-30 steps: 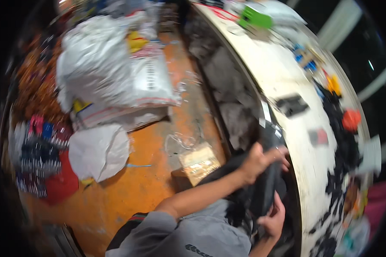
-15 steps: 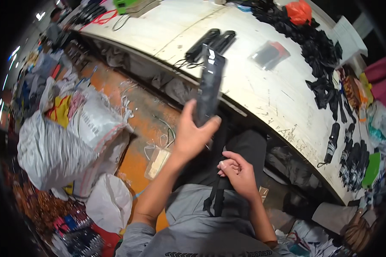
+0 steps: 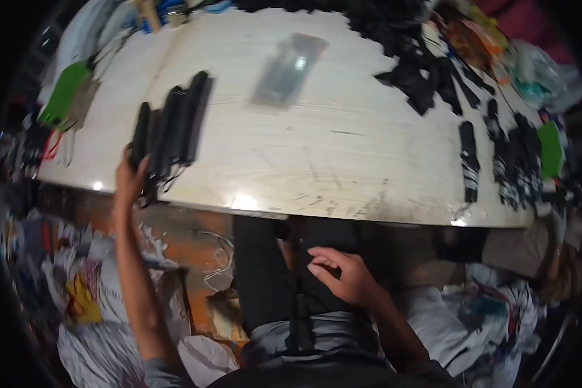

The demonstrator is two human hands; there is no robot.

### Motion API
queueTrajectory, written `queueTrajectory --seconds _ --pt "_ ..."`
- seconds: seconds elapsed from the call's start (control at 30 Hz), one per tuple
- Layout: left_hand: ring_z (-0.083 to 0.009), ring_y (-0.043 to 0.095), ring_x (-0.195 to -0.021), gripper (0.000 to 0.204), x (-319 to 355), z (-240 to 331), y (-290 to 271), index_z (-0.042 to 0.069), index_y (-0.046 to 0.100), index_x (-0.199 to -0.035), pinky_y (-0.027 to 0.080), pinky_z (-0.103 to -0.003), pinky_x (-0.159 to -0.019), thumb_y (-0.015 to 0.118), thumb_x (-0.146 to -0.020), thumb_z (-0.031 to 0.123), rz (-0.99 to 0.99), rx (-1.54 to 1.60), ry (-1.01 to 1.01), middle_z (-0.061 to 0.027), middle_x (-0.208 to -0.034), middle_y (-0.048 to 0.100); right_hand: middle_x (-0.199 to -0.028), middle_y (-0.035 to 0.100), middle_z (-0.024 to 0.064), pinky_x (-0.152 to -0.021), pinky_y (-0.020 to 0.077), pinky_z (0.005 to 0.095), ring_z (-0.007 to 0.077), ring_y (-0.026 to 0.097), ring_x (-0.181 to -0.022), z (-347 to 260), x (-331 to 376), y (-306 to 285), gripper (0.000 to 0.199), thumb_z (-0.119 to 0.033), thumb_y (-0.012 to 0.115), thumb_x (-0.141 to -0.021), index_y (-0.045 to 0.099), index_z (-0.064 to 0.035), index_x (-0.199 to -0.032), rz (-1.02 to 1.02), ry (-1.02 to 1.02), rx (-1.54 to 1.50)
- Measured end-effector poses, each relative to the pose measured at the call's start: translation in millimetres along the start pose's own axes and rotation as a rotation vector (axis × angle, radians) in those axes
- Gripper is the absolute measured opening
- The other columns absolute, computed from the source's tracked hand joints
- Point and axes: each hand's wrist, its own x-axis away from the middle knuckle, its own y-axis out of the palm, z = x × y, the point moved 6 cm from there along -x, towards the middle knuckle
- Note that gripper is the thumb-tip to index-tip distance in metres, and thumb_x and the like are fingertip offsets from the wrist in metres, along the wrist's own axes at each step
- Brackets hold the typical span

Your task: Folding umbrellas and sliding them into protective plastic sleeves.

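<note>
At table's (image 3: 343, 149) left edge: left hand (image 3: 130, 181) closed round black folded umbrella (image 3: 150, 150), beside three others (image 3: 184, 119). Likely light, stiff, slick-sleeved; grip mid-shaft. Right hand (image 3: 343, 277), fingers loosely curled, rests on dark lap fabric (image 3: 265, 284).

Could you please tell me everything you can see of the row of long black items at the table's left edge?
The row of long black items is about four slim, dark, matte, stick-like pieces lying side by side on the pale wooden table, angled away from the person. Thin cords trail off their near ends over the table edge. The left hand rests on the leftmost piece's near end. Blur hides finer detail.
</note>
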Motion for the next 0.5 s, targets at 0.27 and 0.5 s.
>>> queueTrajectory --seconds 0.27,0.5 --pt "-0.0275 0.060 -0.119 0.039 35.3 137.5 -33.0 0.001 0.053 -0.140 0.047 -0.037 -0.101 0.054 -0.105 0.019 0.342 0.232 0.125 -0.0152 -0.132 0.063 -0.087 0.066 0.0075 -0.066 0.0486 0.0271 0.0141 0.058 -0.073 6.5 -66.2 -180.8 0.027 -0.010 0.062 -0.093 0.063 0.0004 -0.118 0.760 0.017 0.048" --pt "-0.0194 0.067 -0.084 0.021 106.3 267.9 61.3 -0.003 0.065 -0.117 0.056 -0.032 -0.083 0.055 -0.100 0.004 -0.066 0.932 0.065 -0.0137 -0.100 0.071 -0.098 0.069 0.0114 -0.102 0.0429 0.0413 0.0246 0.061 -0.100 9.5 -159.8 -284.9 0.030 -0.013 0.066 -0.089 0.065 -0.0015 -0.117 1.104 -0.341 1.055"
